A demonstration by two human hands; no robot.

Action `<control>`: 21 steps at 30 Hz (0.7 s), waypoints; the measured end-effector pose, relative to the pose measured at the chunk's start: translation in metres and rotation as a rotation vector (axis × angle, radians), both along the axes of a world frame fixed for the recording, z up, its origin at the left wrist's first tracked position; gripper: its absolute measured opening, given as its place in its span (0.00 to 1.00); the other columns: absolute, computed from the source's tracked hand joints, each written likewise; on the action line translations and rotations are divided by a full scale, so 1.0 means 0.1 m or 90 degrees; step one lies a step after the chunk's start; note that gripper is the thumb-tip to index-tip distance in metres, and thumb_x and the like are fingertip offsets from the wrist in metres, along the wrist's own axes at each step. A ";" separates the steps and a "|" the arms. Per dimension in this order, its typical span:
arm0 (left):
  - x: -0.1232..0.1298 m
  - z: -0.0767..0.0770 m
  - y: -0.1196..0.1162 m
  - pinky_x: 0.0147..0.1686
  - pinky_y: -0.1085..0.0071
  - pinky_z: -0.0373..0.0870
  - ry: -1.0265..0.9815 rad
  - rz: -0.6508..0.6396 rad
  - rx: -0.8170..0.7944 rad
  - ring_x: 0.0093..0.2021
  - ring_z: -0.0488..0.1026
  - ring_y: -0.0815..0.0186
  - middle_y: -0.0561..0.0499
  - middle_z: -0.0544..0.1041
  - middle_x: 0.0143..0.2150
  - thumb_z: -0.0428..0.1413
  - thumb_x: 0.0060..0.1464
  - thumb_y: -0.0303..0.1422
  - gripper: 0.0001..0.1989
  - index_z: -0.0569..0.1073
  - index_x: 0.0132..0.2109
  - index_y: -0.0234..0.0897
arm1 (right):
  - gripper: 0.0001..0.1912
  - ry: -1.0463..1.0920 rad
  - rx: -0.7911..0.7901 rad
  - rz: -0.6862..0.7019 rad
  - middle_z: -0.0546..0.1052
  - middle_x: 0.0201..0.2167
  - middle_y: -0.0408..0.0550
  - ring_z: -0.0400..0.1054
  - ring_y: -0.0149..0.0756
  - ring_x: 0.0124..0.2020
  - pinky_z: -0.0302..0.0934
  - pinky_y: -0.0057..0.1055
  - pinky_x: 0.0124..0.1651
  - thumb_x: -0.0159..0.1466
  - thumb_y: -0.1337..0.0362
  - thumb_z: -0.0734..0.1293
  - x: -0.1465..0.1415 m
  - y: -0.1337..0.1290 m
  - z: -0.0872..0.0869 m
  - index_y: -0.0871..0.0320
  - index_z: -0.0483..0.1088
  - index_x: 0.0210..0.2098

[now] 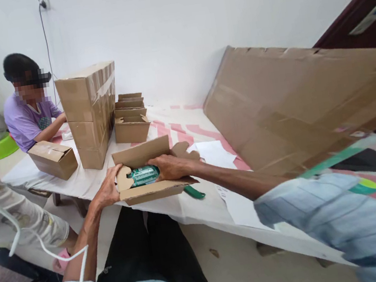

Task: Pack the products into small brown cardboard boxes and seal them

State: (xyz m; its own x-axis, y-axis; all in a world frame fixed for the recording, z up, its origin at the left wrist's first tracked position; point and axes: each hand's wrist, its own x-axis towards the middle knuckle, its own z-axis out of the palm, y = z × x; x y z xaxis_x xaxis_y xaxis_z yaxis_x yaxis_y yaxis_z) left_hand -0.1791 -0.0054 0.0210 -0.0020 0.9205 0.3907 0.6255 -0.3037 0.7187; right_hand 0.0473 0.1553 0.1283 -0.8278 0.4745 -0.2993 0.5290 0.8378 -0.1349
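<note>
An open cardboard box (160,190) sits at the near edge of the cloth-covered table, its flaps spread. Green-and-white packages (144,176) show inside it. My left hand (110,188) grips the box's left end, fingers wrapped over the edge. My right hand (168,166) reaches into the box from the right, its fingers curved over the right end of the green packages. Its fingertips are partly hidden inside. Just right of the box, a green curved object (194,192) lies partly beneath a flap.
Stacked closed boxes (81,121) stand behind, with open boxes (133,129) beside them and a closed box (52,159) at left. White papers (241,203) lie at right before a large cardboard sheet (296,106). A person (29,106) sits at far left; another stands nearer.
</note>
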 end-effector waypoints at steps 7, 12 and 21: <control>0.16 0.26 0.06 0.70 0.43 0.65 0.051 0.026 0.011 0.71 0.64 0.37 0.35 0.65 0.70 0.77 0.36 0.40 0.64 0.56 0.77 0.40 | 0.39 0.027 -0.034 -0.020 0.80 0.62 0.55 0.76 0.51 0.60 0.69 0.32 0.56 0.59 0.58 0.78 0.10 0.08 0.10 0.57 0.71 0.68; 0.17 0.14 0.08 0.70 0.41 0.65 0.066 0.019 -0.070 0.70 0.64 0.36 0.34 0.66 0.69 0.78 0.34 0.37 0.65 0.56 0.77 0.38 | 0.37 0.002 0.004 -0.028 0.80 0.62 0.57 0.75 0.54 0.62 0.68 0.33 0.53 0.59 0.59 0.78 0.09 0.01 0.04 0.57 0.73 0.66; 0.06 0.02 0.21 0.74 0.39 0.59 0.053 -0.002 -0.079 0.75 0.60 0.34 0.32 0.62 0.75 0.79 0.33 0.39 0.72 0.50 0.80 0.39 | 0.34 -0.016 0.189 0.012 0.79 0.55 0.60 0.76 0.57 0.52 0.64 0.37 0.46 0.57 0.58 0.80 0.15 -0.12 0.56 0.55 0.73 0.61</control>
